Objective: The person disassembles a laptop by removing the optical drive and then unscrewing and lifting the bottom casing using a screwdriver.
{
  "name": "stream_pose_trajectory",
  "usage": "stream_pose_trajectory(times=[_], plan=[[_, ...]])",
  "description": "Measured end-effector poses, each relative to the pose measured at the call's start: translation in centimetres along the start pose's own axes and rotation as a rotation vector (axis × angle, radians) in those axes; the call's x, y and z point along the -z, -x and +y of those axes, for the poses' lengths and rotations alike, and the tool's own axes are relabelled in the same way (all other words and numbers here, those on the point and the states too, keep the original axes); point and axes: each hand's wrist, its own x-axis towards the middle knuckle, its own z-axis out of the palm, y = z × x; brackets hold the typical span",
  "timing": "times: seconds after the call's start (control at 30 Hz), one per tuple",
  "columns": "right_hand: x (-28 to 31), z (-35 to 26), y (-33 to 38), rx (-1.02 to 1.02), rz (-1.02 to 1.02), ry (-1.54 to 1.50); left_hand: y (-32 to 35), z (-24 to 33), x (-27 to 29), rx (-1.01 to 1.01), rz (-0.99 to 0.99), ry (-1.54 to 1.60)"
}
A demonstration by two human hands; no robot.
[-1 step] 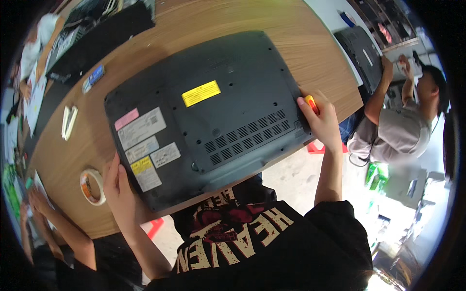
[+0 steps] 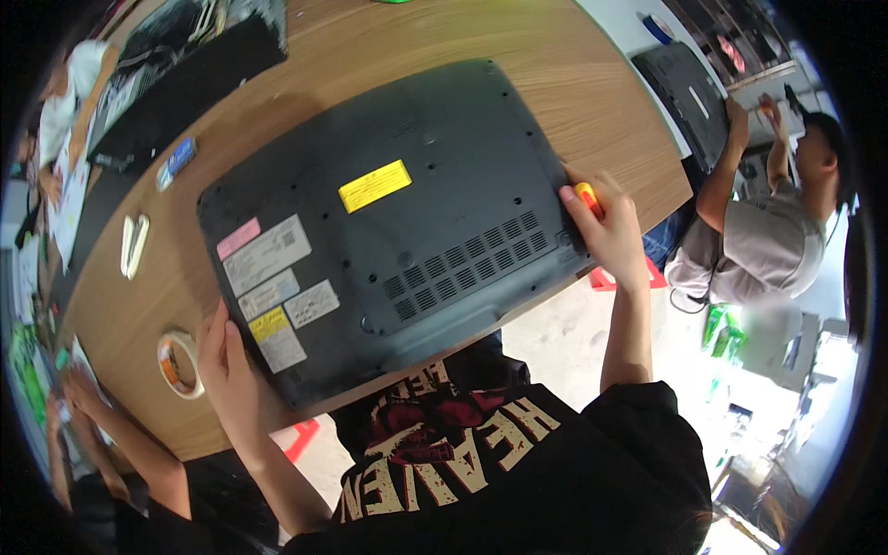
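Hardly any change: laptop (image 2: 416,236) still bottom up, over near side of bench (image 2: 601,102). Left hand (image 2: 225,356) grips left edge. Right hand (image 2: 612,231) grips right edge, yellow-and-orange handle (image 2: 588,200) tucked in too. Hold looks steady; bottom seems still closed.

The laptop (image 2: 416,222) underside looks like matt plastic, smooth apart from its slotted vents (image 2: 467,268) and paper-like labels (image 2: 268,254), while the table (image 2: 592,102) shows smooth wood grain, the orange handle (image 2: 587,199) looks like smooth plastic, and the shirt (image 2: 601,462) is matt cloth.
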Motion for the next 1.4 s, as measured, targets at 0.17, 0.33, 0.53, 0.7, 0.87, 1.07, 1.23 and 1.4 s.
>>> stream_pose_trajectory(times=[0.17, 0.33, 0.53, 0.7, 0.87, 1.07, 1.23, 1.4], plan=[[-0.5, -0.8, 0.7, -0.004, 0.056, 0.000, -0.2, -0.8, 0.0, -0.009, -0.015, -0.111], [-1.0, -0.6, 0.9, 0.049, 0.165, 0.043, -0.2, -0.1, -0.4, 0.063, 0.065, -0.005], [-2.6, -1.5, 0.8, 0.053, 0.182, 0.101, 1.4, 3.4, -0.7, 0.106, -0.062, 0.318], [-2.8, -0.7, 1.7, 0.121, 0.184, 0.164, -1.0, 5.7, 1.5, -0.021, 0.049, 0.392], [-2.9, -1.1, 2.1, 0.099, 0.150, 0.103, 3.0, 2.3, 5.1, 0.180, -0.021, 0.194], [-2.6, 0.3, 2.1, 0.093, 0.135, 0.116, 6.1, -0.9, 4.3, 0.433, -0.196, 0.711], [-2.7, -0.3, 2.0, 0.140, 0.198, 0.105, 4.1, -0.6, 4.4, 0.504, -0.248, 0.805], [-2.7, 0.4, 1.8, 0.119, 0.177, 0.126, 2.1, -0.4, 4.2, 0.556, -0.344, 0.578]])
